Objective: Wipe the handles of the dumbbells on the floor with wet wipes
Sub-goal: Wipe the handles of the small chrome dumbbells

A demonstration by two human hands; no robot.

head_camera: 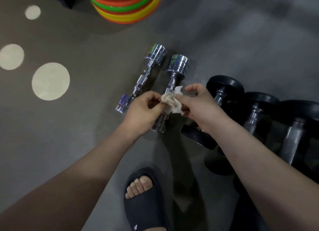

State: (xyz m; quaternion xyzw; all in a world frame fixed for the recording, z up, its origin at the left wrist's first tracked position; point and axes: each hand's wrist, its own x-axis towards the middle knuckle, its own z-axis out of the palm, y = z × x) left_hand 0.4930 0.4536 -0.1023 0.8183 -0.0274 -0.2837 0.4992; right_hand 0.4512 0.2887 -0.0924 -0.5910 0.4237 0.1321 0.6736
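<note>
Two chrome dumbbells lie side by side on the grey floor: the left chrome dumbbell [143, 77] and the right chrome dumbbell [176, 70]. Above the right one's handle, a crumpled off-white wet wipe [172, 102] is held between both hands. My left hand [145, 109] pinches its left edge and my right hand [198, 103] pinches its right side. The hands and wipe hide the lower part of the right dumbbell's handle. Its near head [160, 124] shows below my left hand.
Several black dumbbells [255, 109] with steel handles lie in a row at the right. A stack of coloured discs [126, 6] stands at the top. Pale round spots [51, 81] mark the floor at the left. My foot in a dark slide sandal [143, 199] is at the bottom.
</note>
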